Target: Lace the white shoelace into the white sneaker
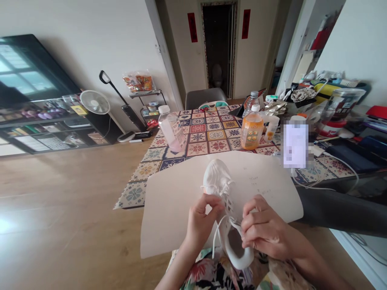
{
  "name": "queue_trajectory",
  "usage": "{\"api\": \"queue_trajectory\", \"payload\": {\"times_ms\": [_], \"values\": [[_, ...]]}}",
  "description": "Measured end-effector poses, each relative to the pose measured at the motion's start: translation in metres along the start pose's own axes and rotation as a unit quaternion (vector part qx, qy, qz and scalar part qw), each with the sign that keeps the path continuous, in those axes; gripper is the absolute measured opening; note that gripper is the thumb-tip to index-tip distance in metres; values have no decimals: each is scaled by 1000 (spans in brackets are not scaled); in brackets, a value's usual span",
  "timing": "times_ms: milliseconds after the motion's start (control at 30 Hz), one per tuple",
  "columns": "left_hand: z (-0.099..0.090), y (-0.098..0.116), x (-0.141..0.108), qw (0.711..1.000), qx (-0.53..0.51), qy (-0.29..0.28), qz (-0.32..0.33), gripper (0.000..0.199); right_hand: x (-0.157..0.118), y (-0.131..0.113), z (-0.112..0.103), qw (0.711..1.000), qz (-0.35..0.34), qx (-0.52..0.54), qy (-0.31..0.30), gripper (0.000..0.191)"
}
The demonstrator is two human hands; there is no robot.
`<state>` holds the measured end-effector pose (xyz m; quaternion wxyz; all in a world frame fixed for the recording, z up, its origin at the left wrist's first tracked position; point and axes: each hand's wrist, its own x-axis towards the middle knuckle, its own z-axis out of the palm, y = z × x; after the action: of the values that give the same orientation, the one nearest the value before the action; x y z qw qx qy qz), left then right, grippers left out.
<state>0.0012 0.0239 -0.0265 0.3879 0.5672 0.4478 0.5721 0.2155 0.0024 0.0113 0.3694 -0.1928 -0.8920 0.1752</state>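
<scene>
A white lace-up shoe (217,173) lies on a large white sheet (169,209), its toe pointing away from me and its heel over my lap. My left hand (205,215) is at the left side of the lacing, thumb and forefinger pinched together on the shoelace. One loose lace end hangs down beside the shoe's opening. On the right side of the shoe, by the collar, is my right hand (263,229), its fingers curled; what they hold, if anything, is too small to make out.
Beyond the sheet, the patterned table (198,139) bears a bottle with pink liquid (172,131), an orange bottle (252,131) and a lit phone (295,145) with a cable. Jars and clutter crowd the right side. A fan (95,102) stands at the left.
</scene>
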Motion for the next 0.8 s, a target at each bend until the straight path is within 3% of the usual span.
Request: {"api": "queue_trajectory", "payload": {"times_ms": [267,500,667,800], "values": [[5,1,10,999,11,47,12,17,2,2,-2,996,-3,59,-62,13],[8,-4,11,998,18,64,12,19,4,2,0,995,-18,60,-79,16],[-6,-6,10,998,52,9,31,17,3,-4,2,999,-5,9,-49,10],[-26,1,8,985,93,-35,138,14,3,-6,8,996,45,-81,-16,20]]}}
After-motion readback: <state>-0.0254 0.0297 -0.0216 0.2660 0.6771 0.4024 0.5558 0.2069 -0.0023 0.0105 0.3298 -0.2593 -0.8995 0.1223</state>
